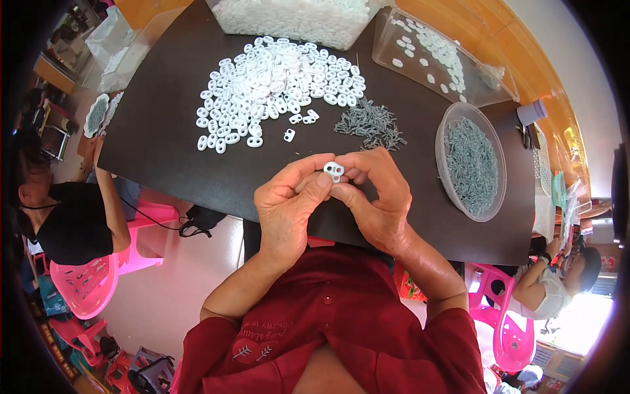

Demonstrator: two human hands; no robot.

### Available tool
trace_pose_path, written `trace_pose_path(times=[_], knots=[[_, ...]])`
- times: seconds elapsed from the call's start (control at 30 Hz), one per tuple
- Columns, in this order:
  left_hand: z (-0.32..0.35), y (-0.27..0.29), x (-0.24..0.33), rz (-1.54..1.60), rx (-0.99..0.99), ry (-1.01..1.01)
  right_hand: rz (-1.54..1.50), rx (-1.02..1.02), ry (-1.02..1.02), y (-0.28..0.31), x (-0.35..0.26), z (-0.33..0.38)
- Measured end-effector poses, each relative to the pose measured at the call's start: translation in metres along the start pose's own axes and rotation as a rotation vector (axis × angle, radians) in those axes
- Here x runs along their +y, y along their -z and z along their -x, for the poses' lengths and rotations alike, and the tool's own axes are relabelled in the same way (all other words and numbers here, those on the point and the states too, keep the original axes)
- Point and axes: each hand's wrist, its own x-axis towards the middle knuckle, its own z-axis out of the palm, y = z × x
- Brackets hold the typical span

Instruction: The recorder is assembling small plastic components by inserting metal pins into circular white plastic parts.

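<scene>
Between my fingertips, above the near edge of the dark table, is a small white plastic piece with two holes (333, 171). My left hand (289, 200) pinches it with thumb and index finger from the left. From the right, my right hand (374, 197) closes its thumb and fingers on the same piece; the curled fingers hide part of it. Beyond my hands lies a large heap of white two-holed oval pieces (275, 79), with a few loose ones at its near side. A pile of small grey pins (371, 125) lies just beyond my right hand.
An oval clear tub of grey pins (471, 167) stands at the right. Behind are a clear bin full of white pieces (295, 23) and a shallow clear tray (420, 52) with scattered ones. One person (79, 217) sits at left, another (554, 289) at right, near pink chairs.
</scene>
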Motion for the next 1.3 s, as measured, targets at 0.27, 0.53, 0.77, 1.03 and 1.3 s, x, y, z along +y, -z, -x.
trace_pose_path(times=[0.27,0.53,0.77,1.03,1.3], knots=[[-0.002,-0.003,0.01,-0.027,0.005,0.027,0.177,0.062,0.185,-0.002,0.0,-0.001],[-0.002,0.002,0.012,-0.066,0.028,0.068,0.307,0.107,0.316,-0.006,0.001,-0.002],[-0.004,0.005,0.014,-0.064,-0.055,0.04,0.185,0.105,0.217,-0.003,-0.004,-0.003],[0.003,0.004,0.01,-0.099,-0.034,-0.023,0.182,0.05,0.198,-0.002,-0.005,0.0],[0.005,0.008,0.009,-0.119,-0.06,0.026,-0.03,-0.02,-0.061,0.002,-0.007,0.005]])
